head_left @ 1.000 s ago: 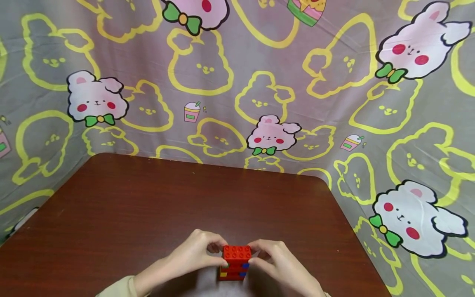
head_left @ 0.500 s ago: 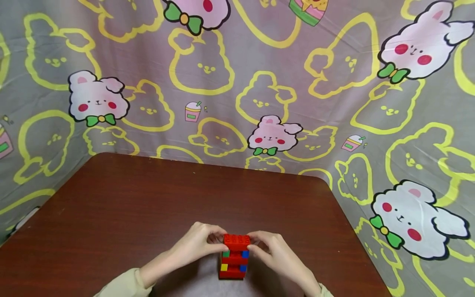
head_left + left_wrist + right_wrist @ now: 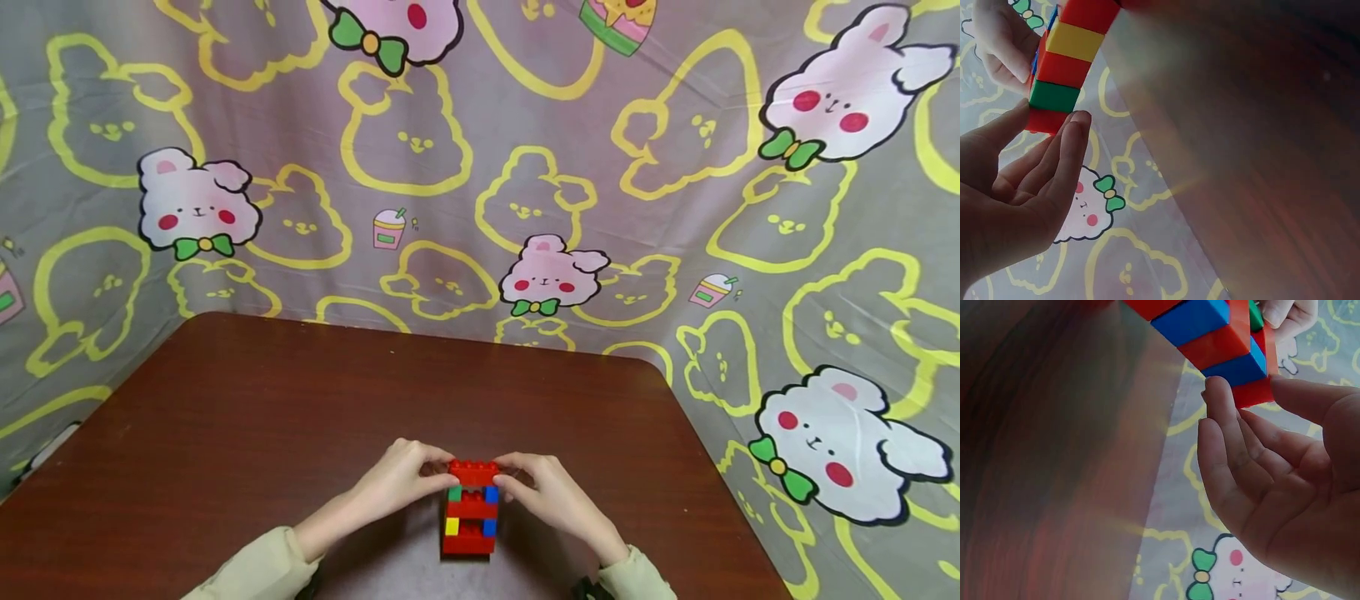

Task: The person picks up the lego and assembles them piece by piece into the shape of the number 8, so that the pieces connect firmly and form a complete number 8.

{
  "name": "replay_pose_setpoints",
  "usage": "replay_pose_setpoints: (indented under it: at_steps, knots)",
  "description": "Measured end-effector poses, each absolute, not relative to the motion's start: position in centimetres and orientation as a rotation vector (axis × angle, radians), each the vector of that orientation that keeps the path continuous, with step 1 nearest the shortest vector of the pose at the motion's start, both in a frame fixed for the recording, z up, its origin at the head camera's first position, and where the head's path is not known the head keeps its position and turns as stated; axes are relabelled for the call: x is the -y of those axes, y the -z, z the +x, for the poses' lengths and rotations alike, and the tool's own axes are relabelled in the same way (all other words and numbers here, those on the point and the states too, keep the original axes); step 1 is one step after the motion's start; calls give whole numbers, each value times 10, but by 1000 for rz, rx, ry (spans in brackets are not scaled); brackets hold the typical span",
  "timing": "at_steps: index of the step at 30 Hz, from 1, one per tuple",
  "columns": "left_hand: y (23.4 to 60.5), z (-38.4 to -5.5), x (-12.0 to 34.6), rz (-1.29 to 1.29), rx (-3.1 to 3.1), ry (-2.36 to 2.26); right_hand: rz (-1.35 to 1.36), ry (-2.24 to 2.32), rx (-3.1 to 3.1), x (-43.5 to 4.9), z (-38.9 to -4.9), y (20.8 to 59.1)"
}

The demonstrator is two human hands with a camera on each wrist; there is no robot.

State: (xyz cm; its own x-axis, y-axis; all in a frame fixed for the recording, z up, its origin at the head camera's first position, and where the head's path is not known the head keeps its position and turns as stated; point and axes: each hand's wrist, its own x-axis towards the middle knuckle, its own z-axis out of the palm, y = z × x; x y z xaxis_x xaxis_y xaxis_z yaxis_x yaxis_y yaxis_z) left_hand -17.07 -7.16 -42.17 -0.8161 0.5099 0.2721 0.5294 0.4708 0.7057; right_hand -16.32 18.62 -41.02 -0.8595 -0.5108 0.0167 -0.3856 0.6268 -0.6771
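A tower of toy building bricks (image 3: 471,510) stands near the front of the table, leaning away from me. Its three red layers are separated by a yellow and a blue brick (image 3: 490,527) below, and a green brick (image 3: 1054,95) and another blue one above. My left hand (image 3: 397,479) pinches the left end of the top red brick (image 3: 474,474) between thumb and fingers. At the opposite end, my right hand (image 3: 553,492) pinches the same brick. Both wrist views show the thumbs and fingertips at the top layer, with the remaining fingers loosely bent.
The dark brown wooden table (image 3: 360,392) stretches ahead to a rounded far edge. A grey curtain (image 3: 442,200) printed with rabbits and yellow outlines surrounds its back and sides. A pale sleeve (image 3: 262,567) covers each forearm.
Both hands have moved away from me with the top of the tower, which has tipped backward while its base stays nearly in place. More of the front face shows and less of the top studs.
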Motion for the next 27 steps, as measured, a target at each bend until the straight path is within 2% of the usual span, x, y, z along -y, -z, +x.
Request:
replay_pose_setpoints:
  at_steps: [10, 27]
  knots:
    - [431, -182, 67, -861, 2733, 1288, -730, 1028, -2644, -185, -183, 427]
    - [435, -195, 63, -814, 2802, 1196, -698, 994, -2624, -177, -197, 434]
